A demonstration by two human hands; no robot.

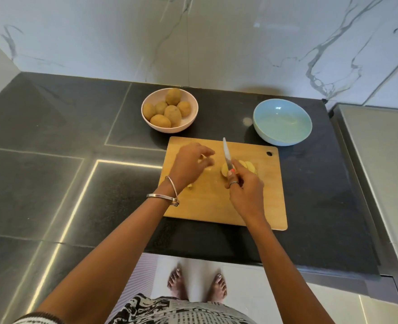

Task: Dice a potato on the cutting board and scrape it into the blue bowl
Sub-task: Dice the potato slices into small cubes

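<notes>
On the cutting board [258, 202], the sliced potato [248, 165] lies just beyond the right hand [246, 190], which grips a knife [227, 157] whose blade points away. The left hand [188, 166] hovers to the left, fingers loosely spread, holding nothing visible. The blue bowl [282, 125] sits on the tabletop [76, 127], far right of the board.

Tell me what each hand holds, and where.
Right hand grips the white-bladed knife by its handle; left hand holds nothing I can see.
</notes>
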